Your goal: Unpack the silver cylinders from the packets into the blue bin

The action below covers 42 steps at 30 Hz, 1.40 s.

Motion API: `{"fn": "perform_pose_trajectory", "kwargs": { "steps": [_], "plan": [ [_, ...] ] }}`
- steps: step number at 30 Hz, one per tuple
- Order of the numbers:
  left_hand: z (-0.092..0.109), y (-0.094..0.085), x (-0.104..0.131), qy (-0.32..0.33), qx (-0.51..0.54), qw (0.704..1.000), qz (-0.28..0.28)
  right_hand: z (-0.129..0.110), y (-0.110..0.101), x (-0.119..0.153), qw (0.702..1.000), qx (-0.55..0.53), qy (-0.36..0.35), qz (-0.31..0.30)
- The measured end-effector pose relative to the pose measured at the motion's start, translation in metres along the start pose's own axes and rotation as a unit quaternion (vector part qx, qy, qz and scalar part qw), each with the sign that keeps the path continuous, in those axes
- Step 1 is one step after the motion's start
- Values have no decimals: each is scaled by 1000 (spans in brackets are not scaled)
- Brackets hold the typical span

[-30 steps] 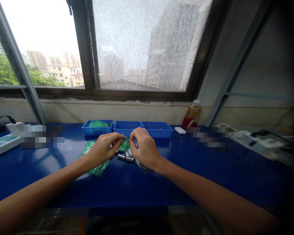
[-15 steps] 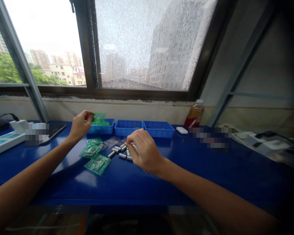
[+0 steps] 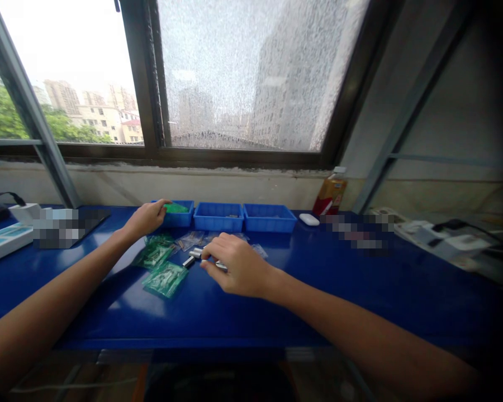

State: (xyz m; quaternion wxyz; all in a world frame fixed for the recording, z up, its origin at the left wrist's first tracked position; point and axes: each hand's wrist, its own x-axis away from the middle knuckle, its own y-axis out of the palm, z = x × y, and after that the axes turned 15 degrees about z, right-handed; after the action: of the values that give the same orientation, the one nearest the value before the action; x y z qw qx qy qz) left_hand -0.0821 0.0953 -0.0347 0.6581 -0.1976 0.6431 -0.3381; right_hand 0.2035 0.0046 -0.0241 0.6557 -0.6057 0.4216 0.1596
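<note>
My left hand [image 3: 150, 216] is at the left blue bin [image 3: 180, 220], its fingers closed at the edge of green bagging [image 3: 176, 207] inside; whether it grips the bag is hard to see. Over the small metal blocks [image 3: 195, 253] on the blue table, my right hand [image 3: 230, 262] curves with thumb and forefinger apart, and nothing shows clearly between them. Some blocks are hidden behind it. Green bags of parts [image 3: 166, 278] lie left of the blocks, and clear bags [image 3: 189, 240] lie behind them.
A middle blue bin [image 3: 218, 223] and a right blue bin [image 3: 269, 224] stand along the wall. Beyond them are a white case [image 3: 309, 219] and a bottle [image 3: 331, 192]. A power strip [image 3: 4, 241] lies at the far left, with more plugs [image 3: 456, 247] at the right.
My left hand has moved down and right to the left bin, and the green bag it held raised is now lower, inside the bin. My right hand has shifted slightly down and left.
</note>
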Motion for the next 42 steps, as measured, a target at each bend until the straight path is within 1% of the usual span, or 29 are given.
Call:
{"fn": "perform_pose_trajectory", "kwargs": {
  "steps": [2, 3, 5, 7, 9, 11, 14, 17, 20, 22, 24, 27, 29, 30, 31, 32, 33, 35, 37, 39, 40, 41, 42],
  "plan": [
    [3, -4, 1, 1, -31, 1000, 3, -4, 1, -1, 1000, -7, -7, -17],
    [5, -6, 2, 12, -38, 999, 15, -7, 2, -1, 999, -13, -12, -28],
    [9, -9, 3, 49, -42, 997, 47, -16, 5, 0, 998, -30, -33, -51],
    [12, -9, 3, 89, -38, 994, 58, -24, 8, 1, 994, -49, -61, -72],
    [12, -7, 2, 99, -25, 994, 37, -30, 11, 3, 989, -64, -88, -96],
    [11, -3, 1, 87, -8, 996, 0, -32, 10, 4, 983, -80, -105, -125],
    [8, -1, 1, 82, -11, 996, -45, -30, 5, 3, 979, -99, -98, -152],
    [11, -4, 5, 92, -53, 993, -58, -28, 2, 2, 983, -83, -76, -143],
    [23, -11, 14, 84, -70, 994, -23, -27, 4, 3, 989, -47, -78, -121],
    [35, -17, 19, 91, -44, 995, 13, -28, 6, 5, 990, -31, -84, -111],
    [48, -22, 22, 108, 5, 994, 35, -32, 6, 8, 989, -35, -98, -106],
    [64, -28, 22, 133, 84, 987, 40, -40, 4, 13, 981, -63, -151, -107],
    [68, -30, 21, 142, 117, 982, 36, -45, 3, 15, 971, -77, -193, -116],
    [68, -30, 21, 139, 126, 982, 39, -47, 3, 15, 968, -89, -203, -118],
    [67, -30, 20, 128, 131, 982, 44, -47, 2, 15, 968, -109, -196, -112],
    [64, -30, 20, 111, 137, 983, 50, -46, 1, 13, 971, -136, -171, -98],
    [61, -30, 19, 88, 147, 984, 54, -43, 0, 11, 975, -166, -129, -74],
    [57, -32, 19, 42, 184, 981, 45, -31, -3, 4, 979, -206, -10, -3],
    [60, -35, 20, -2, 237, 971, 19, -13, -7, -3, 974, -191, 104, 72],
    [71, -40, 24, -51, 308, 950, -23, 7, -9, -8, 965, -147, 175, 124],
    [80, -43, 26, -80, 353, 931, -51, 16, -10, -9, 962, -113, 194, 154],
    [89, -46, 30, -105, 402, 905, -96, 23, -10, -9, 960, -78, 198, 180],
    [98, -49, 34, -130, 446, 875, -137, 28, -9, -8, 961, -48, 187, 197]
  ]
}}
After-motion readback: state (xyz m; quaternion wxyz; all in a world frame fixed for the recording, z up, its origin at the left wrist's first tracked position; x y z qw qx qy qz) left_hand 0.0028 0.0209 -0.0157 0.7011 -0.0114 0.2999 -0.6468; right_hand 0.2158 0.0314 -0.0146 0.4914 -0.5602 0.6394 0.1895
